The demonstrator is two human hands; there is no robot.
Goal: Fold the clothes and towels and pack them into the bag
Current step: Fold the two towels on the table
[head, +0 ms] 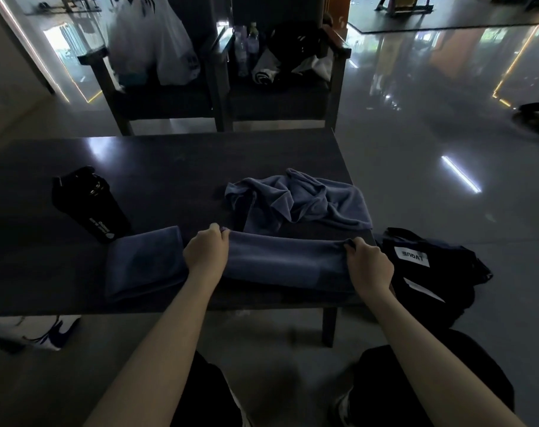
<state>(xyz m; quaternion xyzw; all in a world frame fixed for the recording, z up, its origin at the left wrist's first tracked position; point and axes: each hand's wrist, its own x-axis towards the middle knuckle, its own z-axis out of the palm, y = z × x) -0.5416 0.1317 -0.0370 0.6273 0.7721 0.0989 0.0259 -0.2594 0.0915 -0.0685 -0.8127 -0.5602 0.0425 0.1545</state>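
Stretching between both hands, the blue towel [285, 261] is pinched by left hand [205, 252] and right hand [369, 265].

The desk [157, 167] is seen as dark wood, smooth, slightly glossy. The long towel [286, 260], folded towel [145, 263] and crumpled towel [295, 198] are seen as soft matt blue cloth. The bottle [89, 204] is taken as shiny black plastic. The bag [452, 272] is noted as matt black fabric. The floor [431, 180] is polished, mirror-glossy. The plastic bags [157, 41] are thin, translucent.
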